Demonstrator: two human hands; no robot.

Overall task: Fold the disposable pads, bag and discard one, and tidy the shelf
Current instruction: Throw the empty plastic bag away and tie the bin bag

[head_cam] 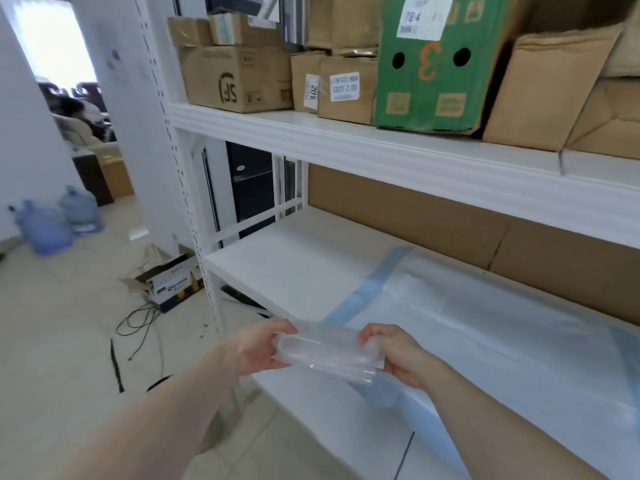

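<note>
Left hand (258, 348): fingers curled round the left end of the clear plastic bag (329, 351), thumb on top, pinching it.
Right hand (391, 355): fingertips bunched and pinching the bag's right end.
Bag: stretched between both hands, in the air just off the near edge of the lower shelf (294, 265); looks flat or loosely rolled, mouth not clearly seen.
Pad (485, 323): spread out flat on the lower shelf, white with blue borders, right of the hands and reaching far right; not yet folded.
Upper shelf (346, 143): crowded with cardboard boxes and a green box (436, 64).
Risk: thin film likely to slip or cling shut, so opening may fail.
Risk: unfolded pad probably too large for the bag; stuffing could tear it.
Risk: pad's near edge overhangs, could slide off to the floor if brushed.
</note>
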